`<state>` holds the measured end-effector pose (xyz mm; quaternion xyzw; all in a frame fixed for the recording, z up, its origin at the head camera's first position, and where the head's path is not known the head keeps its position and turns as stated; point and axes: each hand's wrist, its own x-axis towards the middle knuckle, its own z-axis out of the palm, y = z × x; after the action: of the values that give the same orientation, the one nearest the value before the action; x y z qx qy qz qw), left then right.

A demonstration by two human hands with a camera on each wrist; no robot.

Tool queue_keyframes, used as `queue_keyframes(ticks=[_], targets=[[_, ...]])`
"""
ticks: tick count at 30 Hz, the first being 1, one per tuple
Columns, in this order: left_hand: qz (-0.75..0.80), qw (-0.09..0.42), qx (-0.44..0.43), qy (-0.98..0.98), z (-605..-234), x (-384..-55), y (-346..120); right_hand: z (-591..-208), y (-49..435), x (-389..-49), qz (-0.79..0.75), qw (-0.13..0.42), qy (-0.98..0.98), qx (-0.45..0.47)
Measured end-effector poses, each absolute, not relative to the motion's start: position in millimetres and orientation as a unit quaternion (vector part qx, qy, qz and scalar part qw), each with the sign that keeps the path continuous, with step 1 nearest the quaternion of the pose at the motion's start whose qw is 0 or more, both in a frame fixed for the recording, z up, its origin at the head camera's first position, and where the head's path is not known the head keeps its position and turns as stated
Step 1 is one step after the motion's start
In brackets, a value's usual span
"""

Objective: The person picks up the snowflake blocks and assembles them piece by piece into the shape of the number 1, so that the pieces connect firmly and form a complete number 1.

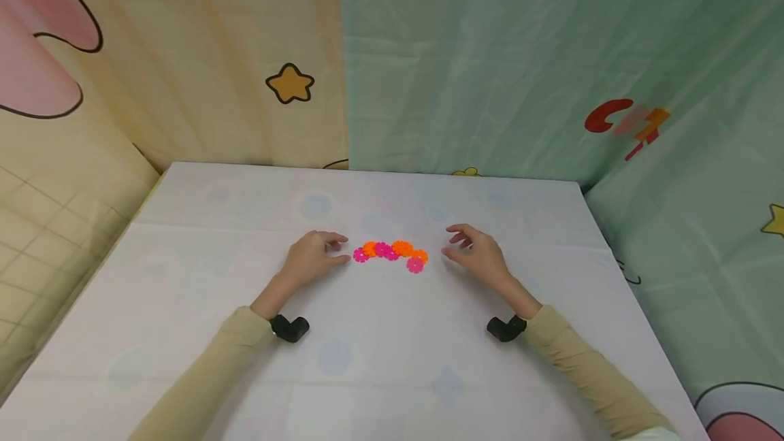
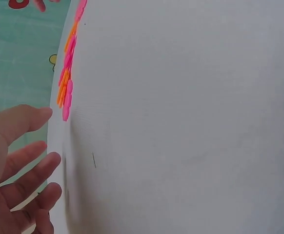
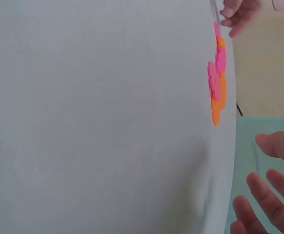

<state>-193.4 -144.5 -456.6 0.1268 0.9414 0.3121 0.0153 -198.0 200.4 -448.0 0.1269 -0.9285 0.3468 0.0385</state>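
Several pink and orange flower-shaped discs (image 1: pixel 382 250) form a linked-looking, slightly arched row on the white table; whether they are joined cannot be told. A pink disc (image 1: pixel 414 265) sits lowest at the row's right end, overlapping an orange one. My left hand (image 1: pixel 311 257) hovers just left of the row, fingers loosely bent, holding nothing. On the other side, my right hand (image 1: pixel 480 254) is a little apart from the row, thumb and fingers spread with nothing between them. Both wrist views show the discs (image 2: pixel 68 63) edge-on, with a gap between them and the near fingers.
The white table (image 1: pixel 392 373) has a pale spotted cloth. Behind it hang a yellow curtain (image 1: pixel 245 33) and a green curtain (image 1: pixel 490 53). A black wrist camera mount (image 1: pixel 290 329) juts from the left wrist, another black mount (image 1: pixel 506 329) from the right.
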Motion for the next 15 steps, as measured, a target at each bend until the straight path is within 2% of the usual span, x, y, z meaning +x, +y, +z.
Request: queue_keyframes(ticks=[15], targets=[[0.330, 0.063, 0.105, 0.936, -453.9, -206.8, -127.1, -455.2, 172.6, -204.7, 0.358, -0.037, -0.923, 0.136]])
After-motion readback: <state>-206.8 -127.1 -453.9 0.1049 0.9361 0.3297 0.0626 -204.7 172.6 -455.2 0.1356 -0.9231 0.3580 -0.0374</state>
